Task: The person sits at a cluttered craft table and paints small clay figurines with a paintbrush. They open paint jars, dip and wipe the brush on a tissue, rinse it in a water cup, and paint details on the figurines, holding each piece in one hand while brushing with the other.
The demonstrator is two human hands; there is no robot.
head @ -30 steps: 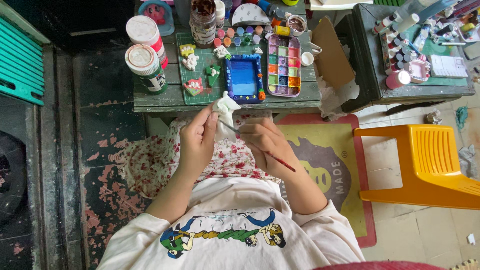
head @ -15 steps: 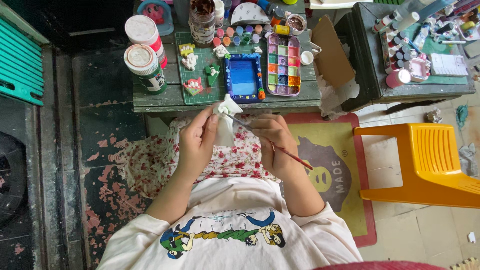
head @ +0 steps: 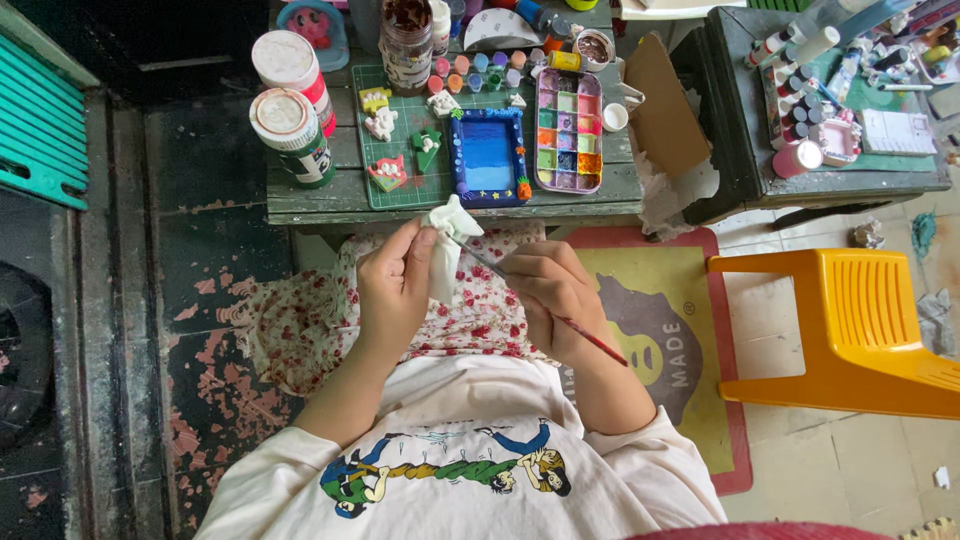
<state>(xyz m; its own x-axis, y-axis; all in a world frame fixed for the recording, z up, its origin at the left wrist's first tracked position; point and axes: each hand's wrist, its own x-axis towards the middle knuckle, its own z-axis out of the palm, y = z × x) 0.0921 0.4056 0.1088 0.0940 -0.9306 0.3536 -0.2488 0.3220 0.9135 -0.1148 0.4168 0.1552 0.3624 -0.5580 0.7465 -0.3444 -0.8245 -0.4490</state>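
Figurine: small white clay figurine (head: 447, 240) sat pinched upright in front of the person's chest, just below the table's near edge, as I watched from the head view.
Left hand: left hand (head: 395, 290) had its fingers clenched around the figurine's lower half, thumb pressed to the side.
Right hand: right hand (head: 548, 290) gripped a thin paintbrush (head: 560, 312) pen-fashion, fingers closed on the shaft, red handle end pointing back past the wrist.
Change: compared with a second earlier, the brush tip had come up to the figurine's top and the right hand sat a little closer to the left; the figurine had barely shifted.
Reading: I judged that paint was being laid on the piece at that instant, with the work at mid-stroke rather than finished, since most of the figurine showed bare white.
Table: worn wooden table (head: 310, 195) held a green cutting mat (head: 440, 185), on it a blue painted frame (head: 487, 157) and several small painted clay pieces.
Paints: multicoloured palette tray (head: 568, 130) lay just beside the frame; two white-lidded jars (head: 285, 120) stood at the left end.
Surroundings: orange plastic chair (head: 850, 330) stood well apart on the person's right; a second cluttered table (head: 840, 180) was beyond it.
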